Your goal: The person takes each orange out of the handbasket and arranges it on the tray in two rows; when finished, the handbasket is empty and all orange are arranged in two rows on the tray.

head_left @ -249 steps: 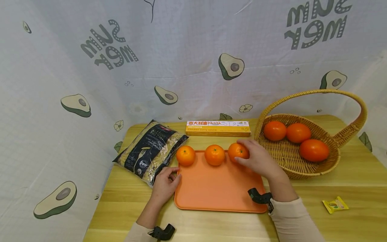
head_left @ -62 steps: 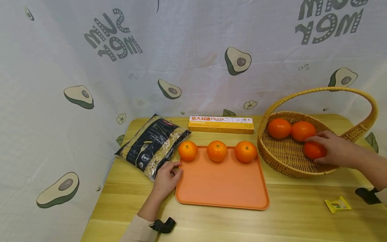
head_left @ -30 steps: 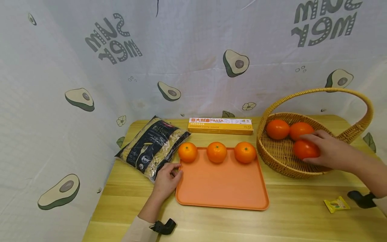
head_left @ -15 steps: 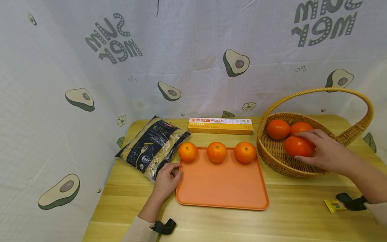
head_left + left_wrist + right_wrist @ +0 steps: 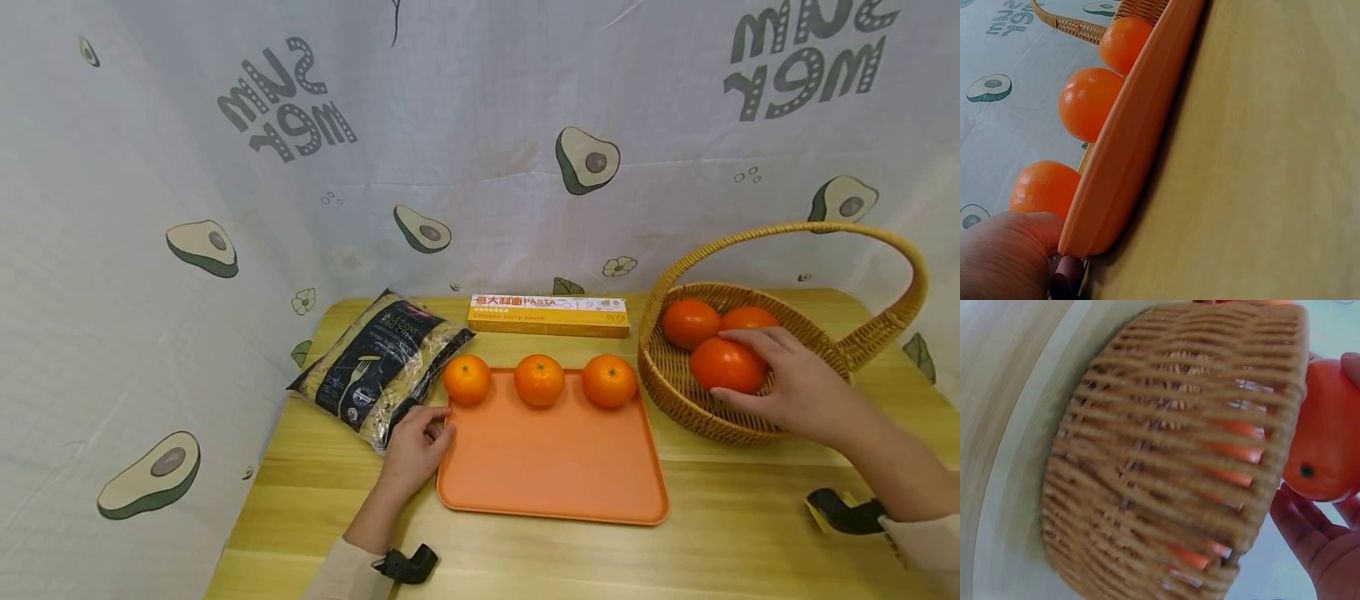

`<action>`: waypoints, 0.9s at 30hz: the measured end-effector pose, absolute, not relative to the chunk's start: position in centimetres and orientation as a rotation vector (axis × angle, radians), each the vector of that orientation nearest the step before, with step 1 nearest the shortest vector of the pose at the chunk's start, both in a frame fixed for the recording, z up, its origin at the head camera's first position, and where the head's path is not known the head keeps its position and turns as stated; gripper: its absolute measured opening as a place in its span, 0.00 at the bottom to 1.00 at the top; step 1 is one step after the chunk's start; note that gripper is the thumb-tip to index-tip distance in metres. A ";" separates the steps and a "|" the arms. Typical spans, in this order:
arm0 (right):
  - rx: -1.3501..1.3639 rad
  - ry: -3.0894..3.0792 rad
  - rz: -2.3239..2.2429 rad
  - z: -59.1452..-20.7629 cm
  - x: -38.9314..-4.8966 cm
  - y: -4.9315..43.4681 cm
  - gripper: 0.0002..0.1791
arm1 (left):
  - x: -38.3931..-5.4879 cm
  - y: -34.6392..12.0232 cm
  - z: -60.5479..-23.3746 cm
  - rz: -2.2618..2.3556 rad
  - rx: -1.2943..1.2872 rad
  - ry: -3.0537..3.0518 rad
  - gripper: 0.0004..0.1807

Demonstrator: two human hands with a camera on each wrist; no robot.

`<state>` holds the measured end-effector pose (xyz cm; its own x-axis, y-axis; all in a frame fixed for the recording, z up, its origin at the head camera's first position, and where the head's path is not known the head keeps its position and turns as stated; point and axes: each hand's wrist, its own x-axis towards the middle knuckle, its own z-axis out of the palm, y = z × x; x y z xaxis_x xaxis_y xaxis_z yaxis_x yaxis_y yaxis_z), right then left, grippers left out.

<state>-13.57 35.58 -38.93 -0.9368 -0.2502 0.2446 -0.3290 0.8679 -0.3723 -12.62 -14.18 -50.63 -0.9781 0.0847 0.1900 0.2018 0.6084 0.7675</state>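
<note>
My right hand [image 5: 795, 383] holds a red-orange tomato [image 5: 727, 365], its fingers and thumb round the side, over the left half of the wicker basket [image 5: 750, 429]. In the right wrist view the tomato [image 5: 1322, 444] shows above the basket's rim. Two more tomatoes lie in the basket: one at the back left [image 5: 691, 324], the other [image 5: 748, 318] partly hidden by the held one. With thumb and fingers at its left edge, my left hand [image 5: 415, 446] pinches the orange tray [image 5: 551, 467]. Along the tray's far side sit three oranges: left [image 5: 467, 380], middle [image 5: 538, 381] and right [image 5: 609, 382].
A bag of penne pasta [image 5: 382, 367] lies left of the tray. Behind the tray is a long pasta box [image 5: 549, 317]. The basket's tall handle [image 5: 780, 230] arches above its bowl. A small yellow packet [image 5: 817, 517] lies at the right, mostly covered by the wrist camera [image 5: 847, 512].
My right hand first set the right orange on the tray. It then went into the basket, gripped the front tomato and has drawn it leftward. My left hand has stayed at the tray edge.
</note>
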 end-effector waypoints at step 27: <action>0.465 -2.699 0.688 -38.5 -11.7 29.9 0.49 | -12.6 -14.1 -50.6 -1.307 -0.249 -2.686 0.11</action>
<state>-11.69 29.91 -38.51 -0.8971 -0.2312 0.3765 -0.3832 0.8314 -0.4024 -12.62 -14.13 -50.61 -0.9758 0.0855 0.2012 0.2111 0.6081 0.7653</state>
